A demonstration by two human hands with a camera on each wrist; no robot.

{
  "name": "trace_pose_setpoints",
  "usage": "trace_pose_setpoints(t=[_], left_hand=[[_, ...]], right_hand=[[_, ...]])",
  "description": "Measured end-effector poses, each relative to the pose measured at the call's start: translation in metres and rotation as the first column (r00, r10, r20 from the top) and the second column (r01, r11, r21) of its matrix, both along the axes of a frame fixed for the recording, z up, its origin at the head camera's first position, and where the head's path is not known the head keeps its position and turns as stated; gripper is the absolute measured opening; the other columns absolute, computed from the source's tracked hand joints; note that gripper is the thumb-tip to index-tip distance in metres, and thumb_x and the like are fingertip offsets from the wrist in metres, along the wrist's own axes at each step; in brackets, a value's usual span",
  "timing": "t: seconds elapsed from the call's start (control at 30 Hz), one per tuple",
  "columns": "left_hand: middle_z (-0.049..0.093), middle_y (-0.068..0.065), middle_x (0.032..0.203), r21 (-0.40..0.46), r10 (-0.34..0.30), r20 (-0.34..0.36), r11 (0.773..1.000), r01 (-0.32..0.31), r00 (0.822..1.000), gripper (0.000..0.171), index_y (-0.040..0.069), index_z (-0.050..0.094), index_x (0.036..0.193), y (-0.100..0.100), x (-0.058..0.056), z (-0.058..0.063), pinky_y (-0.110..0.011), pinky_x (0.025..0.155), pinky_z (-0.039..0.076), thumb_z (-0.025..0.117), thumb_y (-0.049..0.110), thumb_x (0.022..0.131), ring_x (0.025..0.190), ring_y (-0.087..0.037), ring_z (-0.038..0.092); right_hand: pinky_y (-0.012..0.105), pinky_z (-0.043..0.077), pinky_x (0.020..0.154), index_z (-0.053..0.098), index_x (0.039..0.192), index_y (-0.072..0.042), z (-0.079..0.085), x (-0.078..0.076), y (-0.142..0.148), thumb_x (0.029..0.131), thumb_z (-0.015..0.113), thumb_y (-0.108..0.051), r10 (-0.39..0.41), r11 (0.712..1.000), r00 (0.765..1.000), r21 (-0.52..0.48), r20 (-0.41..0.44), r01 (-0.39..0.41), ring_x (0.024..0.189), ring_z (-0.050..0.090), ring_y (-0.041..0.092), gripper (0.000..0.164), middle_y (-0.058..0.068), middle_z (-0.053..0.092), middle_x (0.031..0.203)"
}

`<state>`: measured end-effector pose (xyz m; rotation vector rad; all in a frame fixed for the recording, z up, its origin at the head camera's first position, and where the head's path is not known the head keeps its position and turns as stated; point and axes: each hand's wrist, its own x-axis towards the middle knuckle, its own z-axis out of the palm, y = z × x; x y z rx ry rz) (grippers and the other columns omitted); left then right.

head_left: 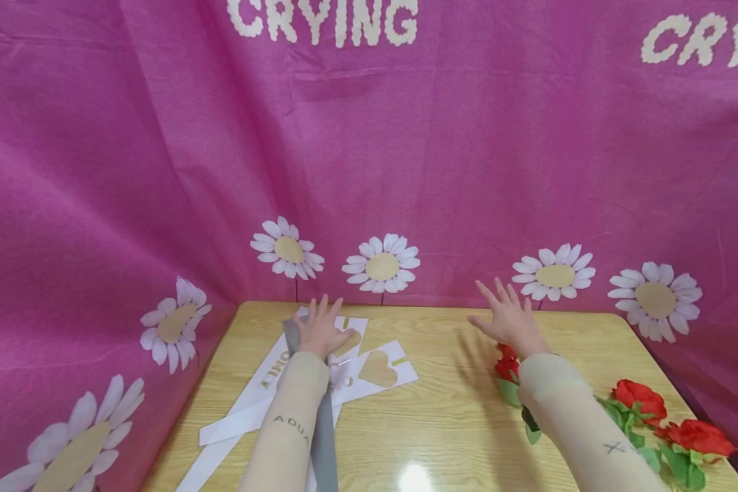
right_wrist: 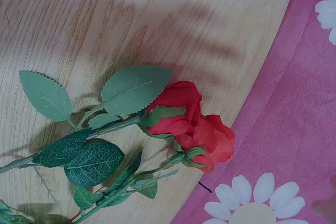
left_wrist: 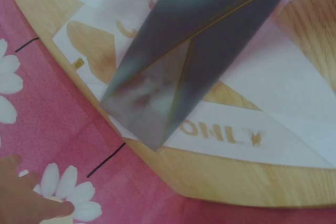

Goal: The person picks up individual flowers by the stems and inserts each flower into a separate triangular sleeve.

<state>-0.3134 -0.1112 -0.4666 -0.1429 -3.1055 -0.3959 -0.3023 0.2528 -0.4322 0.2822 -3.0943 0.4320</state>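
Observation:
My left hand is spread with straight fingers over the back left of the table, overlapping a stack of flat wrapping sleeves in the head view. On top lies a dark grey, partly see-through sleeve with gold edge lines. Under it are white sleeves with heart-shaped windows and gold lettering. Fingers of that hand show at the corner of the left wrist view. My right hand, fingers fanned out, hovers beyond the artificial red roses; its shadow falls on the wood. Both hands hold nothing.
More red roses with green leaves lie along the right side of the wooden table. A magenta cloth printed with daisies and white letters hangs behind and at both sides, close to the table edges.

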Motion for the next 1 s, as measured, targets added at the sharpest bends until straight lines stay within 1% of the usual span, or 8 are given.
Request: trace_pose_setpoints(t=[0.1,0.2,0.33,0.43,0.5,0.63,0.77,1.0], left_hand=[[0.026,-0.015,0.147,0.053,0.016,-0.047,0.998,-0.013,0.999,0.077,0.017,0.026,0.144,-0.004,-0.001,-0.004,-0.069,0.101,0.013,0.058,0.047,0.081,0.135,-0.035,0.02],[0.04,-0.018,0.137,0.098,0.041,-0.149,0.995,-0.026,0.988,0.072,0.008,0.031,0.14,-0.009,-0.001,-0.01,-0.062,0.1,0.027,0.061,0.037,0.081,0.127,-0.036,0.034],[0.052,-0.022,0.115,0.187,0.092,-0.321,0.982,-0.033,0.942,0.054,-0.005,0.046,0.121,-0.016,0.001,-0.019,-0.052,0.094,0.039,0.064,0.023,0.079,0.112,-0.038,0.046],[0.053,-0.024,0.105,0.279,0.148,-0.38,0.96,-0.039,0.913,0.04,-0.009,0.051,0.107,-0.021,0.004,-0.027,-0.049,0.095,0.038,0.065,0.013,0.076,0.106,-0.039,0.047],[0.051,-0.025,0.104,0.318,0.185,-0.367,0.946,-0.064,0.912,0.037,-0.01,0.05,0.104,-0.024,0.008,-0.031,-0.049,0.094,0.038,0.064,0.01,0.076,0.105,-0.04,0.047],[0.049,-0.029,0.107,0.359,0.269,-0.303,0.921,-0.152,0.914,0.04,-0.015,0.048,0.107,-0.032,0.017,-0.043,-0.05,0.093,0.039,0.062,0.009,0.078,0.104,-0.044,0.045],[0.048,-0.031,0.109,0.386,0.341,-0.241,0.893,-0.233,0.909,0.039,-0.015,0.048,0.106,-0.039,0.026,-0.054,-0.052,0.091,0.04,0.062,0.009,0.078,0.102,-0.045,0.046],[0.049,-0.029,0.097,0.372,0.421,-0.154,0.863,-0.342,0.894,0.04,-0.017,0.051,0.1,-0.043,0.041,-0.073,-0.053,0.08,0.044,0.063,0.012,0.076,0.092,-0.045,0.049]], right_hand=[[0.067,0.003,0.103,0.014,0.147,-0.016,-0.002,0.001,-0.005,0.088,0.05,-0.047,0.027,1.0,0.999,-0.009,-0.036,-0.028,0.134,0.008,0.045,0.075,0.024,0.009,0.149],[0.064,0.013,0.104,0.023,0.144,-0.01,-0.006,0.001,-0.012,0.089,0.055,-0.034,0.065,0.997,0.99,-0.033,-0.122,-0.069,0.132,0.02,0.043,0.068,0.024,0.023,0.144],[0.06,0.03,0.099,0.036,0.136,-0.003,-0.015,0.0,-0.029,0.087,0.059,-0.021,0.108,0.987,0.956,-0.085,-0.271,-0.136,0.122,0.037,0.042,0.058,0.025,0.041,0.132],[0.057,0.039,0.093,0.043,0.129,0.001,-0.027,0.001,-0.046,0.084,0.063,-0.014,0.121,0.973,0.925,-0.141,-0.361,-0.182,0.113,0.046,0.042,0.052,0.026,0.049,0.122],[0.054,0.041,0.092,0.047,0.125,0.003,-0.037,0.003,-0.06,0.082,0.065,-0.01,0.125,0.958,0.908,-0.189,-0.4,-0.215,0.11,0.049,0.041,0.049,0.026,0.052,0.117],[0.05,0.042,0.094,0.049,0.122,0.006,-0.056,0.012,-0.091,0.079,0.067,-0.006,0.142,0.924,0.896,-0.269,-0.421,-0.273,0.107,0.051,0.039,0.047,0.023,0.055,0.113],[0.047,0.043,0.094,0.049,0.121,0.005,-0.071,0.024,-0.123,0.079,0.067,-0.004,0.162,0.895,0.905,-0.328,-0.393,-0.303,0.107,0.052,0.036,0.047,0.021,0.055,0.112],[0.045,0.043,0.093,0.049,0.119,0.008,-0.092,0.045,-0.167,0.078,0.065,-0.001,0.221,0.849,0.921,-0.401,-0.321,-0.344,0.106,0.052,0.034,0.045,0.02,0.056,0.111]])
